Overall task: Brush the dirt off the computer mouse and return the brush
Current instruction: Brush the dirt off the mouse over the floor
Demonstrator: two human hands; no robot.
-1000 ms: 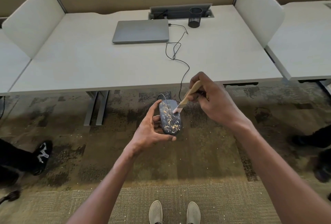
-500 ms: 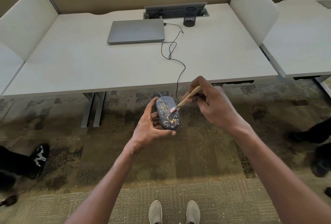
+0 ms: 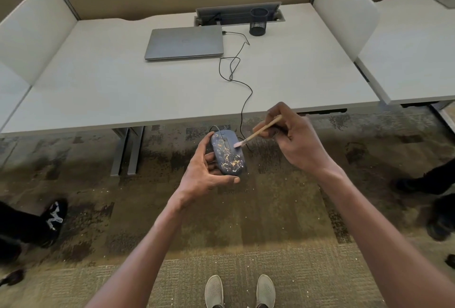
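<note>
brush [image 3: 261, 131] handle end hidden inside right hand [image 3: 299, 140]

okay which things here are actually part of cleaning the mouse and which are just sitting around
In use: computer mouse held in left hand; brush in right hand.
Lying about: closed laptop, mesh pen cup, both on the desk.

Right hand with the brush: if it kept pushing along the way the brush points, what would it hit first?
Probably the mouse: the brush in the right hand already has its bristles at the mouse's right edge.
</note>
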